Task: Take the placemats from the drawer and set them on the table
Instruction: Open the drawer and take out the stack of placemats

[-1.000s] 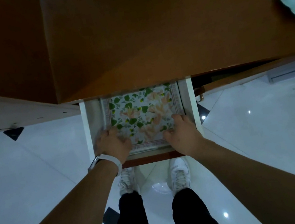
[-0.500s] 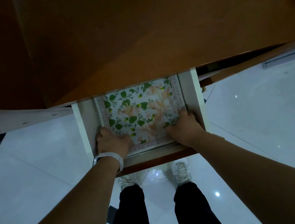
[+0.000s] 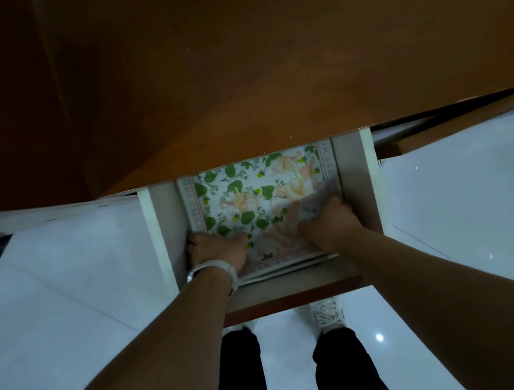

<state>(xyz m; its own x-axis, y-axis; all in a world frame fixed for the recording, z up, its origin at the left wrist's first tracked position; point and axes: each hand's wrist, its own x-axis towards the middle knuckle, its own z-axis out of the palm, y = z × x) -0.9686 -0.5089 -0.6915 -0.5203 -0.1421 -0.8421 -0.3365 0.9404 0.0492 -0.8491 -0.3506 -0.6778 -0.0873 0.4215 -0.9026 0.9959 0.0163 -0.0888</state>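
A stack of floral placemats [image 3: 259, 194], white with green leaves and peach flowers, lies in the open white drawer [image 3: 356, 184] under the brown table top [image 3: 258, 57]. My left hand [image 3: 213, 249], with a white watch at the wrist, grips the stack's near left edge. My right hand [image 3: 331, 224] grips the near right side, where the top mat is bunched up and lifted a little. The fingertips of both hands are hidden under the mats. The far part of the stack is hidden beneath the table top.
The drawer's brown front [image 3: 294, 300] stands out over my legs and white shoes [image 3: 326, 315]. A glossy white tiled floor [image 3: 64, 315] spreads on both sides. A white ledge [image 3: 29, 217] runs along the left below the table.
Both hands have slid to the sides of the stack and curled round its edges. The top mat now wrinkles up at my right hand. The view has tilted to the left.
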